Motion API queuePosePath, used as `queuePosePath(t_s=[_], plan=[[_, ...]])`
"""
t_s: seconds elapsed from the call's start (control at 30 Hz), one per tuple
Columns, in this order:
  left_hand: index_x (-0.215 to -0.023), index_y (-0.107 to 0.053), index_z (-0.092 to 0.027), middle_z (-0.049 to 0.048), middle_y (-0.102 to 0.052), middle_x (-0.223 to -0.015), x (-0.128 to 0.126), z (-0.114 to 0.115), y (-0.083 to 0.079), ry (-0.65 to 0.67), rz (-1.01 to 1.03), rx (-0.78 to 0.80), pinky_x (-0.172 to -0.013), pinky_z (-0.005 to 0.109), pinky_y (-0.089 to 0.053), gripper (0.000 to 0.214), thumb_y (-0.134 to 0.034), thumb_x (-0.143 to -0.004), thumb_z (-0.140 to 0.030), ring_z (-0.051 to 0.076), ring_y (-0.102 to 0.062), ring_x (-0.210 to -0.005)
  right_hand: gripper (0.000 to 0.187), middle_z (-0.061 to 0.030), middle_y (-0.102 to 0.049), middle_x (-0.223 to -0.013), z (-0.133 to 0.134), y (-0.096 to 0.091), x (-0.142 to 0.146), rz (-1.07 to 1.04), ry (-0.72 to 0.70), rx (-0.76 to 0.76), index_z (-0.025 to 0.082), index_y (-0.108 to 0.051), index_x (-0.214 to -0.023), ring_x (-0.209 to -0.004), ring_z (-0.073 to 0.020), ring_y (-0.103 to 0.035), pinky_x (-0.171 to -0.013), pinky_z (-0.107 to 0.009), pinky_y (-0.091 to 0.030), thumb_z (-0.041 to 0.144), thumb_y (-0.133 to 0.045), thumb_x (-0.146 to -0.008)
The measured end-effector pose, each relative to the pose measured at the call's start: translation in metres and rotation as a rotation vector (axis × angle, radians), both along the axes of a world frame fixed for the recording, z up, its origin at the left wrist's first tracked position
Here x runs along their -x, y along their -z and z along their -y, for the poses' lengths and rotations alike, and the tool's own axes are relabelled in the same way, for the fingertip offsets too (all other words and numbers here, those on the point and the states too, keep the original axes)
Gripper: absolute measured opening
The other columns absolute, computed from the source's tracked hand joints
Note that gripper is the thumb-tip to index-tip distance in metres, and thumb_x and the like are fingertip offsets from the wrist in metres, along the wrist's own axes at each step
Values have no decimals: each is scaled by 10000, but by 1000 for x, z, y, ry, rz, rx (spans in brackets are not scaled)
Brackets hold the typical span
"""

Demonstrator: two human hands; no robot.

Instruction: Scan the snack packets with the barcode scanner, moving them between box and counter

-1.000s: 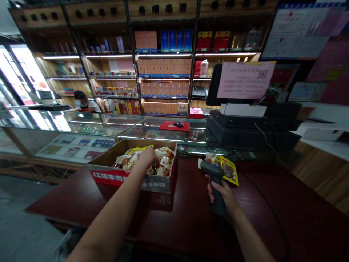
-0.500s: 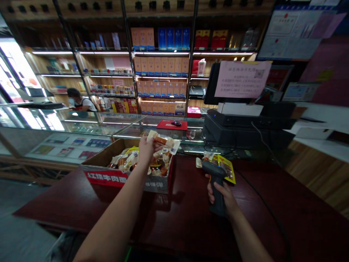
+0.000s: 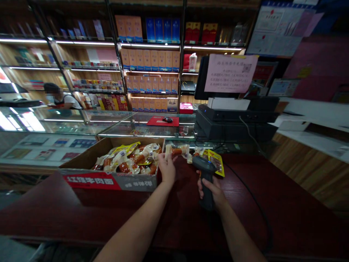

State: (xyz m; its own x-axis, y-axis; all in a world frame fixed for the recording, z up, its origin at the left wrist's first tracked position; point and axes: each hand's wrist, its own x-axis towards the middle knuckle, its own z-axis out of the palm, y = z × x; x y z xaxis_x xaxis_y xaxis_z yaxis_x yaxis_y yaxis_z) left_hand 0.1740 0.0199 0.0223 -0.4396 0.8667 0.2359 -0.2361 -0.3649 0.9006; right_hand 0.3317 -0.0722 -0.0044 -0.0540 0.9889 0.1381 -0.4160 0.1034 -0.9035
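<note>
Just right of the cardboard box, my left hand grips a clear-wrapped sausage by its left end. The box holds several packets of the same kind, some with yellow wrapping. My right hand is wrapped round the handle of a dark barcode scanner, its head facing away from me. Behind the scanner head, a yellow packet and another wrapped item lie on the dark red table, partly hidden by the scanner.
A black monitor with a pink notice stands over a dark cash drawer. A cable curves across the table. Behind lie a glass counter, a mouse on a red mat and stocked shelves; a person is at the far left.
My left hand has carried the wrapped sausage right, from above the box to beside it, closer to the scanner. My right hand keeps hold of the scanner. The view has turned slightly right.
</note>
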Motion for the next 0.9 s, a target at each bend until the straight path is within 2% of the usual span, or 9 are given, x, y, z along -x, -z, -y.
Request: queuePosePath(t_s=[0.17, 0.3, 0.53, 0.77, 0.9], plan=[[-932, -385, -207, 53, -561, -942, -7, -4, 17, -56, -98, 52, -737, 263, -558, 73, -388, -867, -241, 135, -614, -874, 463, 58, -574, -518, -5, 4, 0, 119, 55, 63, 157, -532, -1024, -343, -97, -505, -333, -218, -434, 402, -715, -677], [-974, -368, -209, 79, -560, -1020, -5, -8, 16, -56, -56, 36, -745, 277, -556, 111, -371, -865, -222, 144, -623, -899, 436, 59, -576, -522, -3, 1, 0, 131, 41, 65, 157, -526, -979, -345, -96, -511, -331, -211, -427, 406, -711, -672], [-1023, -341, -196, 80, -576, -962, -3, -10, 17, -15, -36, 77, -754, 290, -554, 148, -343, -875, -204, 134, -651, -761, 349, 71, -557, -513, 0, -3, 0, 127, 23, 44, 177, -502, -904, -341, -90, -502, -337, -208, -428, 392, -687, -701], [-1014, -363, -201, 80, -579, -1010, -4, -11, 20, -52, -114, 79, -729, 259, -555, 142, -352, -876, -231, 134, -652, -812, 366, 66, -561, -506, -3, 2, 0, 126, 26, 58, 183, -509, -890, -333, -98, -501, -324, -210, -421, 412, -704, -682], [-1010, -361, -204, 73, -584, -968, -3, -10, 21, -40, -104, 72, -741, 265, -554, 134, -350, -879, -228, 130, -652, -779, 373, 64, -565, -512, -1, 0, 0, 85, 28, 49, 180, -527, -922, -337, -95, -501, -326, -206, -418, 403, -705, -683]])
